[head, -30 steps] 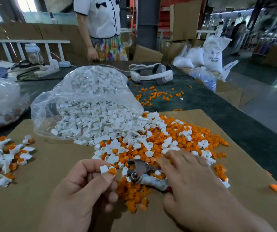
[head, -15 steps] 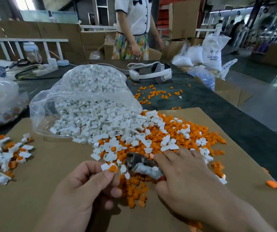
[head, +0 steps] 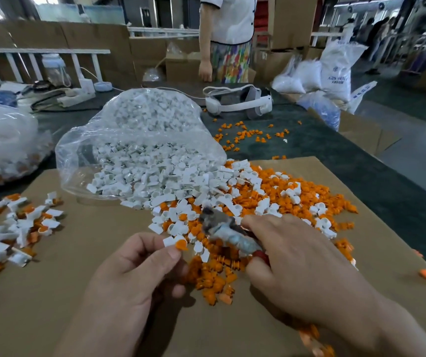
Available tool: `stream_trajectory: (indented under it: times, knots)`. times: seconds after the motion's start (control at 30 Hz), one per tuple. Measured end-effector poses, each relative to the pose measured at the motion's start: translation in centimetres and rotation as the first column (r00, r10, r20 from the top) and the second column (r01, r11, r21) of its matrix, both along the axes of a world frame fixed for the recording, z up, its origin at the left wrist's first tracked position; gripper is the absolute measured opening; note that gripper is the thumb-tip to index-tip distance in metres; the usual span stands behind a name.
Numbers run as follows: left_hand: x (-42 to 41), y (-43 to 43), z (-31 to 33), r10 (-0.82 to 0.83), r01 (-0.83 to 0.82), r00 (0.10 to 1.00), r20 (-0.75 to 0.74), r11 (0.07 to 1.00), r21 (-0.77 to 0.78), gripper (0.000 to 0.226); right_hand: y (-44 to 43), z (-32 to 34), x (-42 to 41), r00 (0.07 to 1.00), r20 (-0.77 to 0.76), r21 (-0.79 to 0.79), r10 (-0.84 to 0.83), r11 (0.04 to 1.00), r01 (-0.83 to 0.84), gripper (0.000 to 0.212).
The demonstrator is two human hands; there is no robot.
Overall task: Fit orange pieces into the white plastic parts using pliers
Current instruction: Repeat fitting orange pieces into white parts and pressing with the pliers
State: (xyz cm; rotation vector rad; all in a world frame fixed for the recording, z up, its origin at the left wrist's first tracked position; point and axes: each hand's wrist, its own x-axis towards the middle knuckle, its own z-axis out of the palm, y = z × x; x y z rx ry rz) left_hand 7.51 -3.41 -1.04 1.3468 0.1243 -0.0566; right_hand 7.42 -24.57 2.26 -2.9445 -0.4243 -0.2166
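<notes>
One white part (head: 169,240) with an orange piece (head: 181,245) perched at its end, pinched thumb-to-finger in the left grip (head: 134,279) and offered tip-out, likely for pressing home; just right of that grip, blurred pliers (head: 230,233) clasped in the curled right grip (head: 299,266), lifted off the heap (head: 284,197), flat on it a second ago.

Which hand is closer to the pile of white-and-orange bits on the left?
Left. The left hand, pinching a white part, is right of that pile; the right hand, holding pliers, is farther right.
</notes>
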Motion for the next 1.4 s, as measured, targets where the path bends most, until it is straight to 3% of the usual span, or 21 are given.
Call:
stream_trajectory:
  times: [0.1,0.23,0.43,0.53,0.63,0.77,1.13,1.27,1.4]
  knots:
    - [-0.1,-0.1,0.2,-0.006,0.006,1.000,0.002,1.000,-0.022,0.028,-0.1,0.2,-0.2,0.999,0.037,0.112,0.008,0.994,-0.012,0.051]
    - [-0.1,-0.1,0.3,0.001,-0.001,1.000,0.001,0.998,-0.064,0.021,-0.3,0.1,-0.2,0.999,0.014,0.105,0.045,0.993,-0.046,0.063]
    - [0.0,0.3,0.6,-0.030,0.039,0.998,0.060,0.986,-0.160,0.015,-0.4,1.3,-0.9,0.993,-0.014,0.150,0.116,0.982,-0.113,0.047]
    - [-0.1,0.5,0.6,-0.052,0.068,0.994,0.096,0.983,-0.173,0.027,-0.3,1.3,-1.0,0.985,-0.033,0.103,0.170,0.981,-0.166,0.046]
    - [-0.3,0.5,0.6,-0.047,0.065,0.992,0.118,0.986,-0.157,0.054,-0.2,1.3,-1.1,0.974,-0.072,0.099,0.213,0.974,-0.206,0.051]
    - [-0.3,0.5,0.6,-0.043,0.065,0.989,0.139,0.986,-0.155,0.056,-0.1,1.3,-1.2,0.965,-0.085,0.119,0.246,0.965,-0.236,0.051]
    - [-0.6,0.7,0.3,-0.030,0.037,0.980,0.198,0.999,-0.032,0.049,0.1,1.0,-1.3,0.966,-0.073,0.117,0.247,0.964,-0.237,0.052]
    - [-0.7,0.6,0.6,-0.062,0.053,0.977,0.205,0.997,0.048,0.016,0.2,0.8,-1.3,0.967,-0.065,0.113,0.245,0.965,-0.237,0.054]
    - [-0.9,0.3,1.2,-0.052,0.035,0.970,0.238,0.996,0.077,0.010,0.2,0.8,-1.4,0.969,-0.065,0.110,0.238,0.967,-0.230,0.052]
